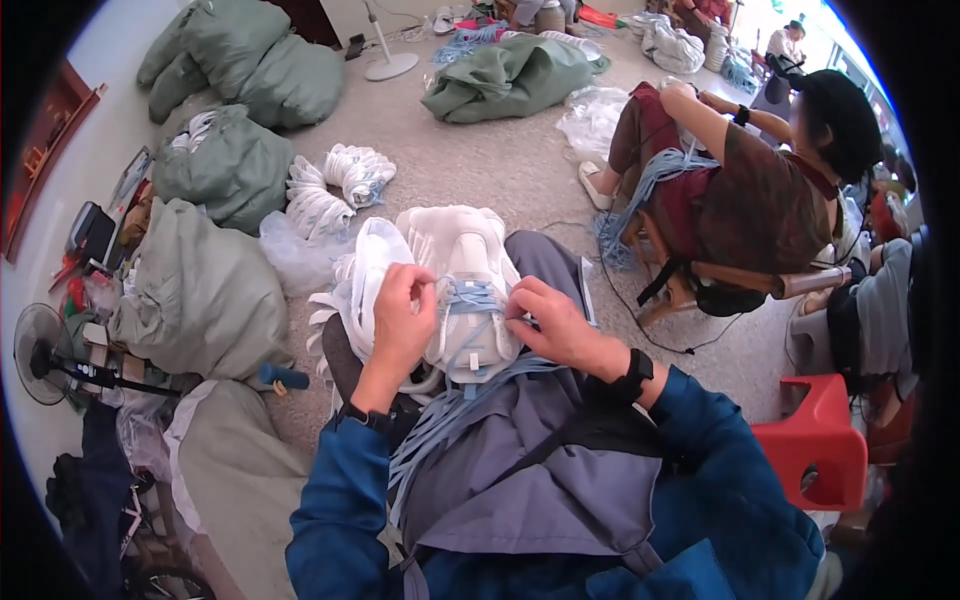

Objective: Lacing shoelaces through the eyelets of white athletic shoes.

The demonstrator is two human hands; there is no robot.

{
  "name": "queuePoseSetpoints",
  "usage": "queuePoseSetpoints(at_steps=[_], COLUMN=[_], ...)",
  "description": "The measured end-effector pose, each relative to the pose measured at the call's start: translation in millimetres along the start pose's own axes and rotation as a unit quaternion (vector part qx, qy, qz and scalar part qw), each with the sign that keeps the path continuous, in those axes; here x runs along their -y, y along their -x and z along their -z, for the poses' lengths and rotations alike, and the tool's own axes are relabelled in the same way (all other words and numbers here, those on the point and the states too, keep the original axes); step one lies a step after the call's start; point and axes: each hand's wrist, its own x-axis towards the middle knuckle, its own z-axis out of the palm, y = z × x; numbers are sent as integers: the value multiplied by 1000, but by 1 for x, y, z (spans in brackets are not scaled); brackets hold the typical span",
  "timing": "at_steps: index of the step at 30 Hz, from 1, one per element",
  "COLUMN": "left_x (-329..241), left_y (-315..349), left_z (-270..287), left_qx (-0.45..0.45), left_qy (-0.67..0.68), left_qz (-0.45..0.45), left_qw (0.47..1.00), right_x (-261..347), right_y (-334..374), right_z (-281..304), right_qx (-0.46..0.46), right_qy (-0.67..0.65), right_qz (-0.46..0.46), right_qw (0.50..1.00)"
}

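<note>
On my lap lies a white shoe upper [478, 335], its eyelet rows partly crossed by a light blue shoelace [472, 297]. My left hand [403, 312] is closed in a pinch at the left side of the lacing; what its fingertips hold, if anything, is too small to make out. At the right eyelet row, my right hand [553, 322] pinches part of the blue lace, which shows only slightly by its fingertips. A bundle of loose blue laces [440, 420] lies across my thighs below the shoe. More white uppers [375, 262] are stacked against my left leg.
Filled green sacks [205, 290] line the left side, near a small fan [42, 355]. Rolled white uppers [355, 175] lie on the floor ahead. A co-worker [760, 190] sits close on the right, with laces over the lap. A red stool [815, 440] stands at my right.
</note>
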Motion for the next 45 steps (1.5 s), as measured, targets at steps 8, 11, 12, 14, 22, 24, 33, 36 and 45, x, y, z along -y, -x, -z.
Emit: queuePoseSetpoints(at_steps=[8,11,12,14,22,24,33,36,45], left_x=[-31,-37,-38,-37,-7,6,9,9,-37], left_y=[16,14,11,4,-15,-6,7,9,55], left_z=[19,28,28,27,18,15,6,5,2], left_qx=[123,168,191,212,245,212,148,141,39], left_qy=[281,138,85,31,189,183,19,45,-38], left_qz=[137,86,121,156,187,157,17,62,46], left_qw=[942,972,970,964,932,947,989,987,997], right_x=[-1,4,2,-4,-8,-4,10,4,-24], right_y=[3,0,1,1,5,7,30,48,48], right_z=[2,5,5,2,18,26,90,109,64], right_qx=[7,18,17,24,24,35,123,125,119], right_qy=[-34,-42,-41,-54,-58,-66,5,33,-35], right_qz=[-34,-93,-93,-82,-66,-83,-103,-98,-126], right_qw=[999,995,995,995,996,994,987,987,984])
